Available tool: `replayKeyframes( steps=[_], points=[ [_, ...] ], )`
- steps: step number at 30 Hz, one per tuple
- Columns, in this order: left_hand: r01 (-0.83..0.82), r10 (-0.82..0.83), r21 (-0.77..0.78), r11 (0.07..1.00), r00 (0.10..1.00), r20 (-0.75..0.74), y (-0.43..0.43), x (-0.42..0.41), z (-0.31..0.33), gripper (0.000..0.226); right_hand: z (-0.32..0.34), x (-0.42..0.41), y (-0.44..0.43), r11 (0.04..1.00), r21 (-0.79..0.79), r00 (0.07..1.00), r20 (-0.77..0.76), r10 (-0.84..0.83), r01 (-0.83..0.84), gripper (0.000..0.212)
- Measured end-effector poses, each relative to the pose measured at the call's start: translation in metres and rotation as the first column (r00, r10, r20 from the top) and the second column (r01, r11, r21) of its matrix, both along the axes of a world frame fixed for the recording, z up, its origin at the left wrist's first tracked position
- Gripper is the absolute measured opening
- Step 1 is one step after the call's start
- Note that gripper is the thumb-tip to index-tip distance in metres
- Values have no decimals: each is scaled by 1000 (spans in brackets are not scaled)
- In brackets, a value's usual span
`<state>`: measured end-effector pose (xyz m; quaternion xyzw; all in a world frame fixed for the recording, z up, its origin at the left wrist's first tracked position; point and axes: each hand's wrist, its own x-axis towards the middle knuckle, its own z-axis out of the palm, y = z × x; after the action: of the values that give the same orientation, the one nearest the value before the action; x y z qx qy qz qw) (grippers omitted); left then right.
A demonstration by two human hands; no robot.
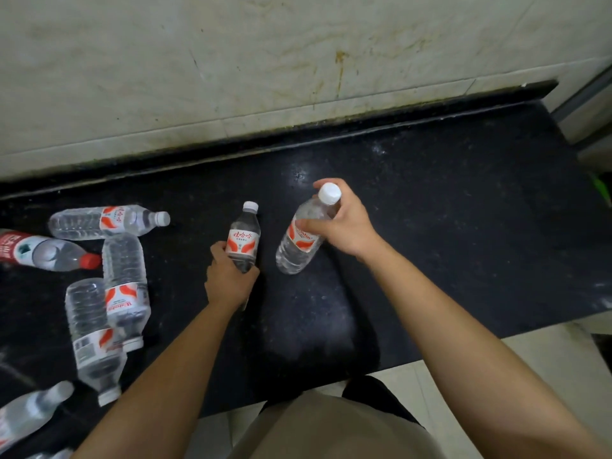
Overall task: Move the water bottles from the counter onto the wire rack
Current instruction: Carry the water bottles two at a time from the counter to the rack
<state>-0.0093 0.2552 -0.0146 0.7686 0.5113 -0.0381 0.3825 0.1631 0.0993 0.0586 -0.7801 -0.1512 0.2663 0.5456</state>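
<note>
- Head view: left hand (pixel 228 279) wraps the lower body of a white-capped bottle (pixel 244 238), cap pointing away toward the wall.
- Right hand (pixel 341 223) closes around the neck and shoulder of a second bottle (pixel 299 240), which tilts, its base low over the black counter (pixel 463 210).
- More bottles lie on their sides at the counter's left: a red-capped bottle (pixel 46 250), one near the wall (pixel 106 221), and two overlapping (pixel 124 286).
</note>
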Motion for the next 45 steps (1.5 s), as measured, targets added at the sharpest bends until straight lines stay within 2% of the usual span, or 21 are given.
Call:
replayKeyframes(
  steps=[1, 3, 5, 6, 8, 10, 11, 16, 18, 20, 22, 25, 28, 30, 32, 34, 38, 40, 42, 45],
  points=[
    [-32, 32, -28, 999, 999, 22, 0, -1, 1, 81, 8, 0, 1, 992, -102, 990, 116, 81, -69, 59],
    [-91, 96, -77, 993, 993, 67, -2, -6, 4, 79, 20, -4, 1, 922, -351, 911, 304, 278, -164, 59],
    [-158, 171, -112, 981, 978, 119, -4, -14, 7, 76, 21, -10, -5, 878, -457, 872, 360, 330, -143, 56],
    [-189, 207, -129, 974, 968, 145, -6, -19, 9, 76, 15, -13, -10, 893, -437, 889, 361, 283, -108, 53],
    [-240, 269, -157, 958, 942, 200, -9, -30, 17, 74, 4, -17, -22, 953, -301, 947, 309, 87, 11, 52],
    [-291, 343, -220, 931, 903, 258, -10, -39, 27, 72, -3, -19, -34, 979, -169, 978, 191, -79, 112, 61],
    [-308, 379, -262, 915, 879, 290, -10, -44, 34, 70, -3, -18, -40, 984, -134, 986, 136, -95, 113, 67],
    [-242, 404, -394, 887, 819, 408, -2, -51, 73, 47, 0, -17, -62, 978, -156, 990, -25, 137, -139, 90],
    [-173, 376, -424, 889, 805, 459, 1, -48, 88, 40, -3, -22, -69, 982, -140, 992, -10, 129, -129, 94],
    [-93, 358, -478, 874, 787, 502, 3, -46, 98, 40, -7, -29, -78, 990, -137, 999, 45, 26, -20, 86],
    [2, 332, -529, 849, 777, 535, -1, -42, 105, 49, -2, -38, -96, 984, -96, 988, 58, -142, 148, 67],
    [128, 318, -598, 791, 749, 581, -18, -32, 115, 68, 24, -50, -130, 919, 117, 927, -27, -375, 376, 49],
    [257, 221, -557, 790, 728, 649, -49, -14, 131, 75, 64, -54, -163, 800, 325, 856, -63, -514, 505, 45],
    [325, 139, -486, 811, 701, 700, -77, 2, 145, 79, 90, -52, -183, 719, 445, 831, -118, -544, 534, 41],
    [357, 76, -411, 839, 671, 738, -110, 19, 160, 81, 112, -46, -203, 670, 507, 822, -156, -548, 542, 25],
    [405, -9, -329, 853, 642, 767, -148, 35, 175, 77, 126, -39, -228, 671, 506, 806, -89, -585, 542, 17],
    [465, -139, -208, 860, 606, 783, -228, 66, 200, 73, 132, -28, -290, 672, 494, 737, 88, -671, 552, 32],
    [470, -176, -172, 866, 608, 775, -271, 85, 210, 74, 137, -21, -326, 649, 512, 713, 96, -695, 563, 28],
    [453, -188, -138, 881, 602, 776, -319, 107, 218, 72, 139, -10, -371, 629, 529, 709, 71, -701, 569, 10],
    [459, -223, -102, 882, 600, 768, -387, 136, 227, 73, 146, 8, -438, 581, 528, 650, 70, -757, 620, 22]
  ],
)
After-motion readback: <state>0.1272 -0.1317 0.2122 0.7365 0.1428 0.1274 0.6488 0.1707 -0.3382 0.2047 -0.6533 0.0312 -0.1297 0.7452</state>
